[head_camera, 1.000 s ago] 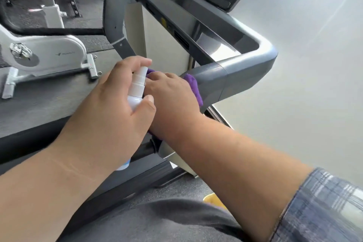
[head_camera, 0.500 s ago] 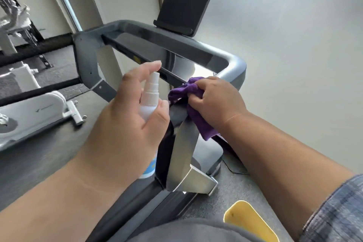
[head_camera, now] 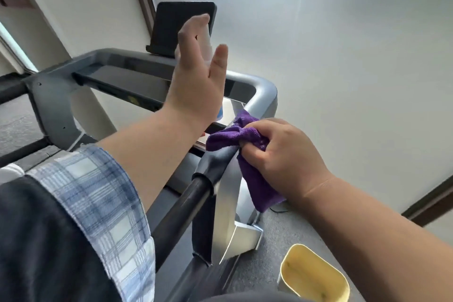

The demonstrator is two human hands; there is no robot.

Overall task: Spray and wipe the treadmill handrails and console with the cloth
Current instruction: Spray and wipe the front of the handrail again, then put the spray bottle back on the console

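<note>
My left hand is raised in front of the black tablet holder and holds the white spray bottle, index finger on its top. The bottle is blurred, and its blue base shows below my palm. My right hand grips the purple cloth and presses it on the grey upper end of the right handrail. That rail's black grip runs down toward me. The dark console panel lies behind my left forearm.
A yellow container stands on the grey floor at the lower right. A pale wall is close behind the treadmill. The silver upright drops from the right rail. The left rail reaches out at the left edge.
My left hand has lifted the spray bottle up to the height of the tablet holder. My right hand with the cloth has stayed on the right handrail. My view has tilted upward.
</note>
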